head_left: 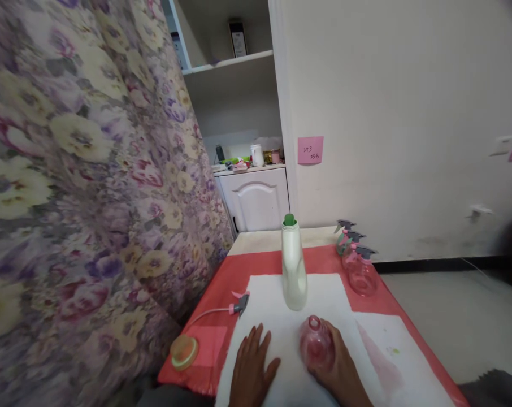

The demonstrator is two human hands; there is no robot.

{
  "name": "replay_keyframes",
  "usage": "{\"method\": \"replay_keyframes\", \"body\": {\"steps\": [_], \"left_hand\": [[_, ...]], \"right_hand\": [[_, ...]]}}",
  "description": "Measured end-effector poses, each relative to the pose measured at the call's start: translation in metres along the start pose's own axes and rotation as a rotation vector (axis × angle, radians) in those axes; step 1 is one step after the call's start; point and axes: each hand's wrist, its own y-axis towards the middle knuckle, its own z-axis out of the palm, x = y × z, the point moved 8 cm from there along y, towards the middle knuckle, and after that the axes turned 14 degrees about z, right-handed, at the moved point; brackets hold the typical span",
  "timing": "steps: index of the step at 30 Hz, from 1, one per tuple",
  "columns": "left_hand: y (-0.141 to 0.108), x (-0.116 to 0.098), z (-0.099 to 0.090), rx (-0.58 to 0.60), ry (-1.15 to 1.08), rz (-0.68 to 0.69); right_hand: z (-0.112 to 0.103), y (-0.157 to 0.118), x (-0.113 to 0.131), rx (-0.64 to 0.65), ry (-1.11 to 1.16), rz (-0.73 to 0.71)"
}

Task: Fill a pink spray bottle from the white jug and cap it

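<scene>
My right hand [334, 367] is wrapped round a clear pink bottle [313, 346] whose mouth is uncovered, over the white cloth [264, 299]. My left hand [252, 367] lies on the same cloth with its fingers apart, holding nothing. Beyond both hands stands a tall pale green bottle [294, 268] with a green piece in its open neck. A grey and pink spray head [240, 304] with a thin tube rests at the cloth's left edge. Near the table's left edge is a round yellowish cap [183, 351].
Several spray bottles [363, 277] stand at the right edge of the red-covered table [256, 262]. A second white cloth [408, 362] with a pink stain lies at the right. Floral curtain [90, 198] hangs on the left, beside a shelf unit [256, 195].
</scene>
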Motion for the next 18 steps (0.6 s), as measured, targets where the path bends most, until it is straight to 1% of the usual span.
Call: {"method": "replay_keyframes", "body": {"steps": [4, 5, 7, 10, 13, 16, 18], "left_hand": [[-0.006, 0.004, -0.006, -0.003, -0.113, 0.008], [-0.008, 0.007, -0.009, -0.002, -0.147, -0.005], [-0.010, 0.016, -0.014, 0.021, -0.220, -0.077], [-0.008, 0.042, -0.019, 0.093, -0.310, -0.251], [0.000, 0.078, -0.019, 0.189, -0.317, -0.411], [0.014, 0.110, -0.017, 0.229, -0.287, -0.480], [0.022, 0.123, -0.012, 0.265, -0.286, -0.503]], "right_hand": [[0.005, 0.000, -0.007, -0.010, 0.030, -0.013], [0.005, 0.000, -0.007, -0.014, 0.040, -0.021], [0.003, 0.000, -0.007, -0.042, 0.047, -0.017], [-0.001, -0.002, -0.005, -0.095, 0.035, 0.029], [0.000, -0.002, -0.005, -0.067, 0.031, 0.055], [0.003, 0.000, -0.008, -0.039, 0.025, 0.043], [0.004, 0.001, -0.010, -0.041, 0.030, 0.019]]}}
